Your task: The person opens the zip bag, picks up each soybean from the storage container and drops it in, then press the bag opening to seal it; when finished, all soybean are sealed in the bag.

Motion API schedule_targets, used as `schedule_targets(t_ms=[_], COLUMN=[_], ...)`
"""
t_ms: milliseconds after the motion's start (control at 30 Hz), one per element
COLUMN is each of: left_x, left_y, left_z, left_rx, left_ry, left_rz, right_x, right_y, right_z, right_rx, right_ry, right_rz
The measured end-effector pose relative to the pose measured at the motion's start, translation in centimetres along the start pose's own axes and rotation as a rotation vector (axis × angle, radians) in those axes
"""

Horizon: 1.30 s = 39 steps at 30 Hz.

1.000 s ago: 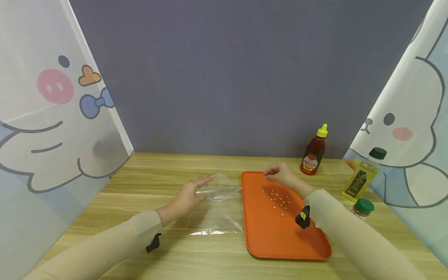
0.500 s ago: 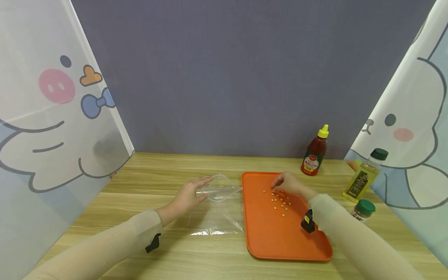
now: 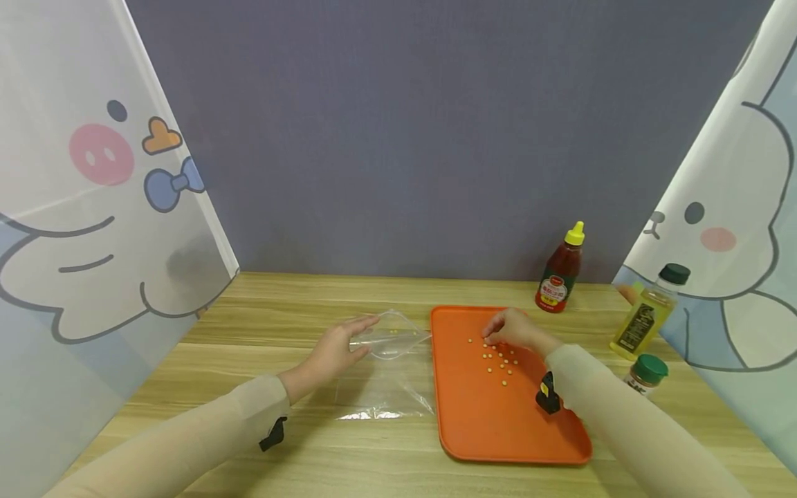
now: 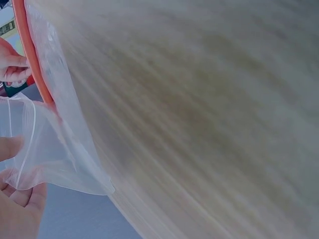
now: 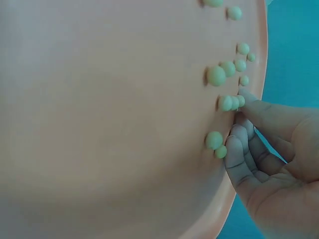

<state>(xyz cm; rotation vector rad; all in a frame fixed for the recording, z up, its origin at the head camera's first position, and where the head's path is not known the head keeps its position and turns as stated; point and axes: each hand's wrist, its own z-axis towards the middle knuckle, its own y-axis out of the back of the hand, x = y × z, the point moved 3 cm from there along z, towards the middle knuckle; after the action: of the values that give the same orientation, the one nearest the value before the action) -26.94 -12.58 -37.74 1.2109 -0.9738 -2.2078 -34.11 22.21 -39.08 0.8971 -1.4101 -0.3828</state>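
Note:
A clear zip bag (image 3: 382, 387) lies on the table with its mouth spread, a few yellow beans showing inside near the opening. My left hand (image 3: 333, 351) holds the left end of that mouth, thumb on one side and fingers on the other; in the left wrist view the fingers (image 4: 35, 199) show partly through the film. To the right, an orange tray (image 3: 479, 429) bears several pale round soybeans (image 3: 501, 366). Over its far part, my right hand (image 3: 513, 328) reaches down, thumb and fingertips right at the soybeans (image 5: 227, 103); I cannot tell whether one is pinched.
A red sauce bottle (image 3: 558, 270) with a yellow tip stands behind the tray. On the right are an oil bottle (image 3: 644, 318) and a green-capped jar (image 3: 647, 372), near my right sleeve (image 3: 598, 380). A grey panel (image 3: 398, 138) closes off the back of the table.
My right hand has moved from the tray's far edge nearer and slightly right, down to the soybeans, and has stayed there over the last half second. The left hand and bag keep still.

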Motion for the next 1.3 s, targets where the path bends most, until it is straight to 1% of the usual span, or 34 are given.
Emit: schedule_targets(t_ms=[133, 233, 333, 467, 733, 833, 933, 1167, 1300], left_x=[0.0, 0.0, 0.0, 0.1, 0.3, 0.3, 0.2, 0.0, -0.1], left_y=[-0.1, -0.1, -0.2, -0.3, -0.4, -0.4, -0.3, -0.2, -0.2], left_z=[-0.1, -0.3, -0.3, -0.2, -0.1, 0.0, 0.1, 0.2, 0.2], left_rx=[0.011, 0.015, 0.012, 0.006, 0.004, 0.000, -0.002, 0.003, 0.005], left_ry=[0.006, 0.009, 0.014, 0.023, 0.019, 0.018, 0.019, 0.042, 0.037], left_rz=[-0.013, -0.018, -0.019, -0.022, -0.021, -0.011, 0.004, 0.002, 0.003], right_x=[0.0, 0.2, 0.9, 2.0, 3.9, 5.0, 6.3, 9.6, 11.2], right_y=[0.1, 0.3, 0.6, 1.1, 1.2, 1.1, 0.8, -0.1, -0.9], right_z=[0.0, 0.0, -0.1, 0.1, 0.7, 1.0, 1.2, 1.4, 1.4], right_rx=[-0.015, -0.022, -0.035, -0.063, -0.088, -0.090, -0.087, -0.041, -0.029], right_ry=[0.007, 0.012, 0.050, 0.066, 0.051, 0.064, 0.103, 0.183, 0.211], right_rz=[0.025, 0.073, 0.087, 0.114, 0.194, 0.207, 0.215, 0.280, 0.299])
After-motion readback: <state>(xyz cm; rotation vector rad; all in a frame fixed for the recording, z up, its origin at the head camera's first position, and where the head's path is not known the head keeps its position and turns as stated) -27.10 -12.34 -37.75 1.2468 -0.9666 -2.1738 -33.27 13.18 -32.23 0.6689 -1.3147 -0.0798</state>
